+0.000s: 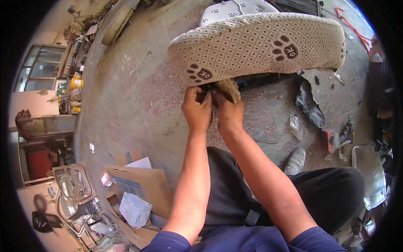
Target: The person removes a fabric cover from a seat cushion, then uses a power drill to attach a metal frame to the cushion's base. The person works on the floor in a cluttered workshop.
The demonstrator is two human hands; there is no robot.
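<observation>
Left hand (pixel 198 111): just left of right hand (pixel 231 112), at cushion's (pixel 247 50) near edge
Tire (pixel 116 27): toward floor's (pixel 134 109) far left
Carton (pixel 153 185): floor's near left

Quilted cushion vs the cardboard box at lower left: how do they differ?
Shape: the quilted cushion is long with rounded ends; the cardboard box has straight edges and angular corners.
Surface: the cushion is pale and diamond-patterned with dark paw prints; the box is plain brown.
Place: left grip and right grip are at the cushion's lower edge; the box is apart from both.
Shared: both carry printed marks.
</observation>
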